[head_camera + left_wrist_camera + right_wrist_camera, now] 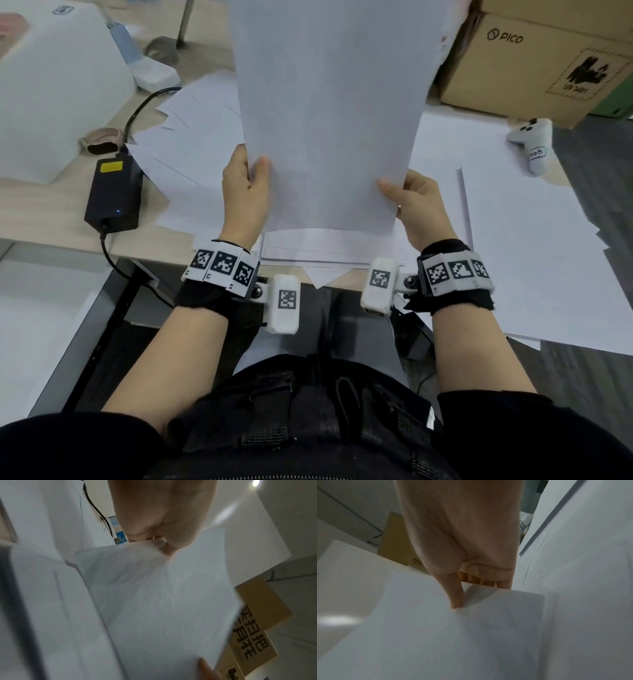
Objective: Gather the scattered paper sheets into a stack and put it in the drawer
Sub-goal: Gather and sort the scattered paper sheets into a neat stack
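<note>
— Head view first: what are your hands doing?

— Both hold the stack upright in front of me, its lower edge over the near edge of the surface. My left hand grips the lower left edge, thumb on the face toward me, fingers behind. My right hand grips the lower right corner the same way, thumb lying across the front.

— And the forearms?

— They reach forward side by side, wrists bent up, each with a marker band.

— Do the wrist views agree?

— Yes. On the left one, my fingers curl behind the sheet. On the right one, my thumb presses the paper's face while the fingers tuck under its edge.

— Where is the rest of the paper?

— Loose sheets lie spread over the surface, under and to both sides of the stack, some overhanging the near edge.

— Anything else there?

— A black adapter to the left with its cable, a white controller far right, a cardboard box behind it.
</note>
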